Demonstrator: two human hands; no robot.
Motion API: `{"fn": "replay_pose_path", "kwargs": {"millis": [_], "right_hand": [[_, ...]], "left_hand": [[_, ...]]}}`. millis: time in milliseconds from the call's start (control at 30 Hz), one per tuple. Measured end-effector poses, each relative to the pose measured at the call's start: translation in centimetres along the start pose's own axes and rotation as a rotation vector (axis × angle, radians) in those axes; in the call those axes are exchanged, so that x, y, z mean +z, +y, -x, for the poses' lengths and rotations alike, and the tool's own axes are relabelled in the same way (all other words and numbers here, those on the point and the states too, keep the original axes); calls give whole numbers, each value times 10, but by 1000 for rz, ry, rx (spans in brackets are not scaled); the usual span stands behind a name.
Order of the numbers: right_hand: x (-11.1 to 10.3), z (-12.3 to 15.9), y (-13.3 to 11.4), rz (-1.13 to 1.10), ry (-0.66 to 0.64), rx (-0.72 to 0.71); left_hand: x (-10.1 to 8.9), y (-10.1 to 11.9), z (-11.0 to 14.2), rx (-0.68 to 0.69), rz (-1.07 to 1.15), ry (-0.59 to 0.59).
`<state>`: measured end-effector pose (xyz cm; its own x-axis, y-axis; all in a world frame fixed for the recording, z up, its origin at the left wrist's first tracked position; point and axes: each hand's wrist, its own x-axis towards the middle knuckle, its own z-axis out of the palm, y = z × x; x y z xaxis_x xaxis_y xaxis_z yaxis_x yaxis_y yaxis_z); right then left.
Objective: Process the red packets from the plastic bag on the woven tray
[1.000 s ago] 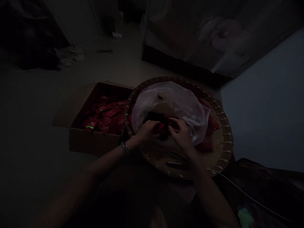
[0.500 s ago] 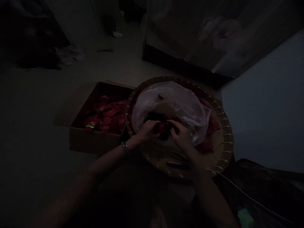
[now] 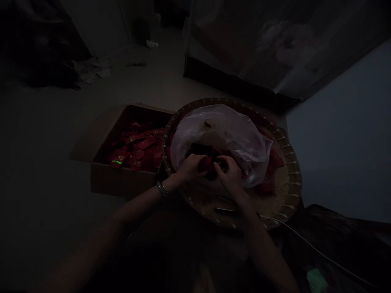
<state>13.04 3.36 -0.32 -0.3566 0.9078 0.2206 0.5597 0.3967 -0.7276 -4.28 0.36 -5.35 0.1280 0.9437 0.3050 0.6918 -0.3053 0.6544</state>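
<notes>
1. Largest is the pale floor [image 3: 51,134], dim throughout; loose sheets [image 3: 94,71] and a small white scrap [image 3: 152,44] lie on it toward the far left.
2. Beyond your work, at the upper right, stands a big piece with a pale covering [image 3: 232,44] and a dark base.
3. A blue-grey wall [image 3: 342,154] closes off your right side.
4. In front of you is a round woven tray [image 3: 293,179] with a raised, bound rim; you cannot see what supports it.
5. Against its left side sits an open cardboard box [image 3: 122,181], holding many red packets [image 3: 146,154].
6. A crumpled translucent bag [image 3: 221,116] covers much of the tray, with more red pieces [image 3: 267,183] by its right edge.
7. Your left hand [image 3: 191,167] has its grip closed on the dark red item; your right hand [image 3: 230,175] curls narrowly at its other side, contact too dark to tell.
8. A slim dark tool [image 3: 224,211] lies on the tray's near part.
9. The dark red item [image 3: 206,164] is between your hands, over the bag.
</notes>
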Motion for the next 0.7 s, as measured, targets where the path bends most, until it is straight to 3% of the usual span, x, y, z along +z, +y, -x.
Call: {"fn": "replay_pose_path", "kwargs": {"millis": [167, 267, 367, 567, 700], "right_hand": [[5, 1, 6, 55, -90, -2], [5, 0, 12, 50, -49, 35], [-5, -4, 18, -23, -24, 94], [-22, -8, 15, -162, -54, 153], [-18, -9, 9, -70, -19, 144]], "left_hand": [[-1, 3, 0, 8, 33, -6], [-5, 4, 0, 23, 85, -5], [-7, 1, -1, -56, 185, -6], [-2, -7, -4, -308, 601, -276], [-4, 3, -4, -365, 716, -336]]}}
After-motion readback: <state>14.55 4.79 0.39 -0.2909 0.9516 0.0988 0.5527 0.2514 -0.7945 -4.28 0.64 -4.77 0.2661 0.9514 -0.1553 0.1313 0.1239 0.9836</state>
